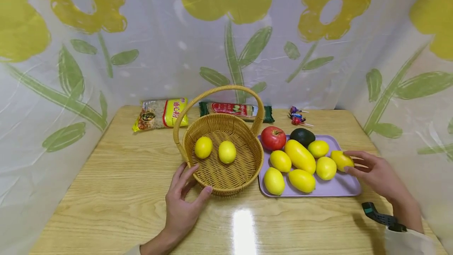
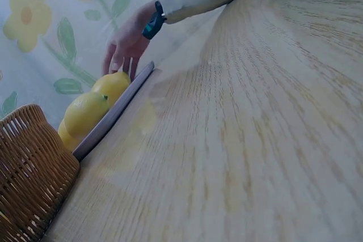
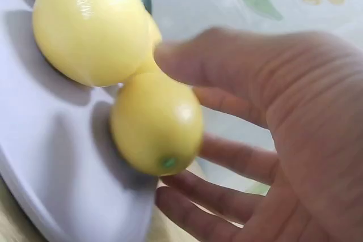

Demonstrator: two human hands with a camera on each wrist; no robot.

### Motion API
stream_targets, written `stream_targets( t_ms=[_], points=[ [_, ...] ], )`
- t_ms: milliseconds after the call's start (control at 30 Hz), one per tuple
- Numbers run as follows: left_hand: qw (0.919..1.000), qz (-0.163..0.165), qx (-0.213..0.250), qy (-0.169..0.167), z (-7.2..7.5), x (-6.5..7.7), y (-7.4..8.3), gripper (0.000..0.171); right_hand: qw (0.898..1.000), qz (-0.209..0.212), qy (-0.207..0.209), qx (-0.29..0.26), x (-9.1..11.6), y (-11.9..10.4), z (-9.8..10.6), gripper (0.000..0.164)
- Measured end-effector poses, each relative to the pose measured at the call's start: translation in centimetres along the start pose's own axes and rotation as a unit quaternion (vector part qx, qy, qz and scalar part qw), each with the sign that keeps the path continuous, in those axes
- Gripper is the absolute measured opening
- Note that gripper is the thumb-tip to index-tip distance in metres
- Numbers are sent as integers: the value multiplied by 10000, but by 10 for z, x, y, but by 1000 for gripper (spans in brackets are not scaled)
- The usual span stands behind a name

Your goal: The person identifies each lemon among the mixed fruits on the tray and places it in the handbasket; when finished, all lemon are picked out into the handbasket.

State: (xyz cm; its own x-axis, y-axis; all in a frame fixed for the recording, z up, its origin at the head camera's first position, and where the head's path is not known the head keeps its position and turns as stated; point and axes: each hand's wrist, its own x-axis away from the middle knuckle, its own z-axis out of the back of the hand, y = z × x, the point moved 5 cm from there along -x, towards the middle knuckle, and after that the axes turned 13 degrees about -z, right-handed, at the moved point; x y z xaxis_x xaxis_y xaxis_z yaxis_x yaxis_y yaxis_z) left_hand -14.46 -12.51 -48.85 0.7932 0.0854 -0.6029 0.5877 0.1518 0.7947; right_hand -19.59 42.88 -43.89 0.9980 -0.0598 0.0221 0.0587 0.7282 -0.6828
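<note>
On the table stands a woven basket [image 1: 226, 184] with a tall arched handle, holding two lemons [image 1: 227, 152]. My left hand [image 1: 184, 204] touches the basket's near left side, thumb and fingers spread along the rim. Right of the basket lies a purple tray [image 1: 341, 188] with several lemons [image 1: 274, 181], a longer yellow fruit [image 1: 300, 156], a red tomato-like fruit [image 1: 273, 138] and a dark green avocado [image 1: 302, 137]. My right hand [image 1: 378, 174] holds the lemon [image 3: 156, 123] at the tray's right end between thumb and fingers. That lemon is still at tray level.
Behind the basket lie a yellow-and-clear food packet [image 1: 162, 114] and a green-and-red packet [image 1: 235, 110]. Several wrapped lollipops [image 1: 297, 116] lie behind the tray. A flower-printed sheet [image 1: 152, 50] encloses the table at the back and sides.
</note>
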Motion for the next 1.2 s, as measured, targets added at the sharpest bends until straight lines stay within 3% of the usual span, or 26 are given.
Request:
stream_targets(
  t_ms=[233,467,567,667,800,933,1067,1200],
  points=[
    [10000,2,-15,-22,1,0,0,67,9992,-236,194,263,-6,2,-11,62],
    [9999,49,-87,-48,2,-1,0,67,9961,-541,592,378,-10,5,-15,57],
    [9999,98,-119,-60,2,-1,1,67,9962,-551,664,118,-6,1,-9,54],
    [9998,113,-116,-81,1,-1,1,67,9965,-269,614,-495,3,-16,-5,50],
    [9999,93,-70,-116,-1,-1,2,67,9902,551,-70,-1283,13,-66,-11,50],
    [10000,27,-40,-50,-1,-2,2,67,9705,1382,-1211,-1562,11,-130,-32,52],
    [10000,-16,-21,-20,-1,-2,2,66,9489,1946,-2106,-1321,5,-181,-68,50],
    [10000,7,-48,-62,-1,-1,2,66,9422,2134,-2490,-694,1,-216,-114,46]
  ],
)
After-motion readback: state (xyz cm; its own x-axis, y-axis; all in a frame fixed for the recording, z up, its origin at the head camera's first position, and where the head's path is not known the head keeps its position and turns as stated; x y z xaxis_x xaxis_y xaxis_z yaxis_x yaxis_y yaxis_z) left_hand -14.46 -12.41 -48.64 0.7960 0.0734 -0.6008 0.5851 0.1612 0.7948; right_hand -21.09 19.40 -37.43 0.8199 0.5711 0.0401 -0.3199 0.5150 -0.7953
